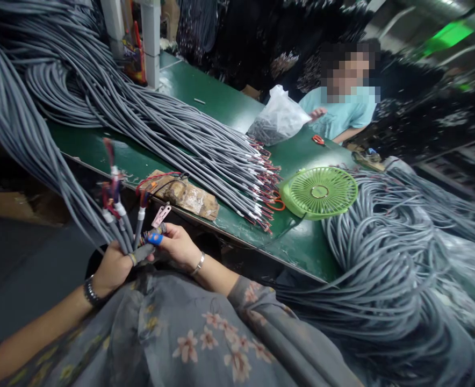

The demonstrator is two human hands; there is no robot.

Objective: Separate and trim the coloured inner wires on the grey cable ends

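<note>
Several grey cables (125, 228) stand up out of my left hand (114, 266), which is wrapped round them near their ends. White bands and red and blue wires show at their tips. My right hand (177, 246) pinches at the same bunch from the right, with a blue wrap on one finger. What lies between its fingertips is too small to make out. A pink clip (162, 214) is just above my right hand. Behind it, a worn wooden block (187, 198) with red and black wires rests on the table edge.
Long grey cables (173, 123) lie across the green table (302, 252). A green fan (319, 192) stands right of their ends, and a plastic bag (280, 115) lies behind. Coiled cables (382, 258) fill the right side. A person (336, 110) sits across the table.
</note>
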